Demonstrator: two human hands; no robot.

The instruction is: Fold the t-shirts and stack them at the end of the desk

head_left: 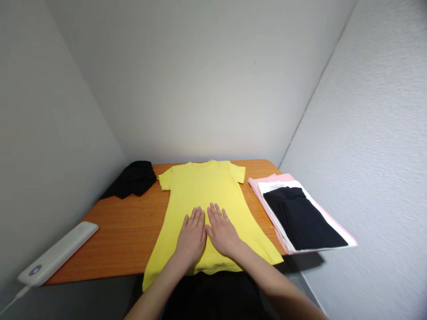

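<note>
A yellow short-sleeved T-shirt [203, 186] lies spread out on the wooden table, its collar toward the back wall and its hem at the front edge. The lower left corner of the hem hangs past that edge. My left hand [191, 235] rests flat on the shirt's lower middle with its fingers stretched forward. Right beside it, my right hand [222, 229] also lies flat on the fabric, fingers extended, the thumbs close together. Neither hand grips the cloth.
A crumpled black cloth [135, 180] lies at the back left of the table [116, 240]. At the front left sits a white device [60, 253] with a cable. Folded black [300, 218], white and pink garments are stacked at the right edge. Walls enclose the table.
</note>
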